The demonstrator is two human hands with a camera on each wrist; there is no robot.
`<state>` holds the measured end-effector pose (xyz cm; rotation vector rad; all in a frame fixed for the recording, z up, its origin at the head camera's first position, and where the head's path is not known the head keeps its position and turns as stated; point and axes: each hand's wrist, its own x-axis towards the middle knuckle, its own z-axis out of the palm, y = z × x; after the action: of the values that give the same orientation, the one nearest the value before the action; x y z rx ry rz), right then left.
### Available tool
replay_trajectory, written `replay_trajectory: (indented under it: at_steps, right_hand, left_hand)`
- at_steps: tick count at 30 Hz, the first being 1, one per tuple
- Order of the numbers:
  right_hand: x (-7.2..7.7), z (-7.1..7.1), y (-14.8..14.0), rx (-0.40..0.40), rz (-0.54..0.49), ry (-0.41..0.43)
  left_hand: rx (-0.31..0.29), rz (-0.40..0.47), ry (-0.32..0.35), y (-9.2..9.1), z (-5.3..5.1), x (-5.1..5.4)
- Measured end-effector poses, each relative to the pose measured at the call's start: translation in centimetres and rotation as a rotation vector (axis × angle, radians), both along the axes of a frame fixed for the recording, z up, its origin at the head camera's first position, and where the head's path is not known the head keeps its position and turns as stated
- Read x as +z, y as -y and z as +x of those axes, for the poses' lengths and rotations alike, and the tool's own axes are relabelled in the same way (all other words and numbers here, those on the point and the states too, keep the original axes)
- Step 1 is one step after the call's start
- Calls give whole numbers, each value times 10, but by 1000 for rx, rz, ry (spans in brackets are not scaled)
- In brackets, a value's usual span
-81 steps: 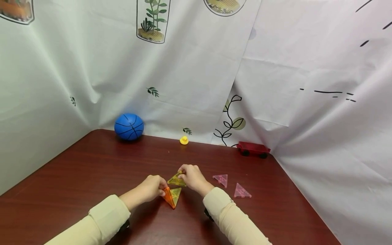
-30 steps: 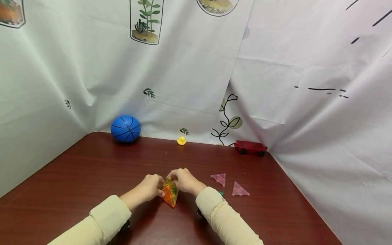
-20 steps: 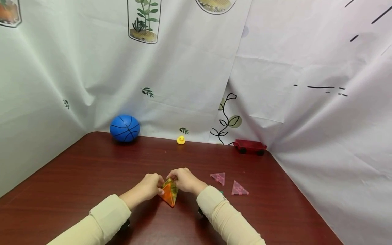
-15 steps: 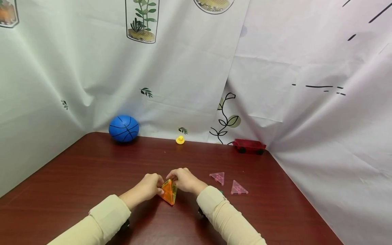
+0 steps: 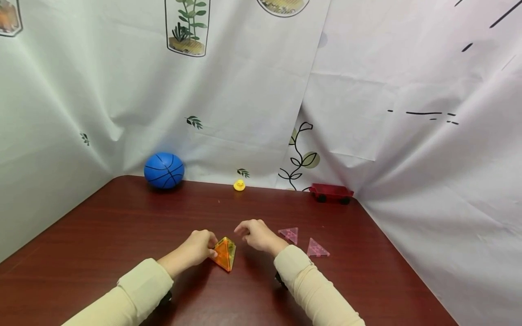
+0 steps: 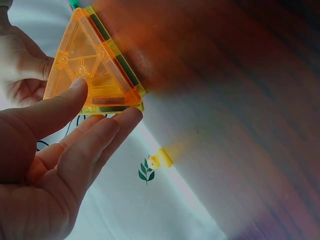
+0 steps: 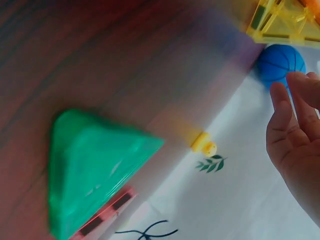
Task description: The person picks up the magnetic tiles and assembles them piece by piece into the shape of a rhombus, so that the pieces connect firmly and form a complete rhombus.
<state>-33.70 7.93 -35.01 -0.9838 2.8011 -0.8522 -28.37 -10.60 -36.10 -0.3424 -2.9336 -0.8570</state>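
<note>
My left hand (image 5: 195, 250) pinches an orange triangular magnetic tile (image 5: 223, 256), its thumb on the near face in the left wrist view. Yellow triangular tiles (image 5: 232, 254) lean against it, forming a small pyramid standing on the table. My right hand (image 5: 258, 234) hovers just right of the pyramid, apart from it, fingers loosely bent and holding nothing. In the right wrist view, a gap separates its fingers from a yellow tile (image 7: 287, 24). Two pink triangular tiles (image 5: 290, 234) lie flat to the right. A blurred green triangular piece (image 7: 92, 167) appears in the right wrist view; my right arm seems to hide it from the head view.
Along the table's back edge are a blue ball (image 5: 164, 170), a yellow rubber duck (image 5: 239, 185) and a red wheeled toy wagon (image 5: 332, 193). A white printed curtain (image 5: 253, 90) surrounds the brown table (image 5: 163, 217).
The right hand brought a yellow tile against the left hand's tiles, and they came together as a pyramid. It has since let go and moved right; the left hand keeps its grip.
</note>
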Motion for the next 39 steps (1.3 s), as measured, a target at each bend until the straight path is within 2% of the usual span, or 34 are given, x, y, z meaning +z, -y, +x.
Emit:
replay_trajectory:
  at_steps: [8, 14, 19, 24, 27, 32, 39]
  right_hand:
    - [0, -1, -34, -28, -2, -31]
    - [0, -2, -57, -49, 46, -59]
    - [-4, -3, -75, -115, 105, -46]
    - [-8, -7, -92, -167, 94, -79]
    - [-8, -9, -103, -232, 89, -99]
    - [-8, -14, -122, -369, 114, -81]
    - [-6, -15, -146, -475, 158, -19]
  left_hand:
    - [-5, 20, -3, -1, 5, 4]
    - [1, 41, 1, -1, 7, 7]
    - [2, 44, -7, -1, 9, 9]
    - [1, 67, -21, -3, 15, 12]
    - [0, 95, -33, -5, 17, 15]
    - [-3, 131, -64, -8, 18, 19]
    - [-22, 148, -83, -18, 17, 24]
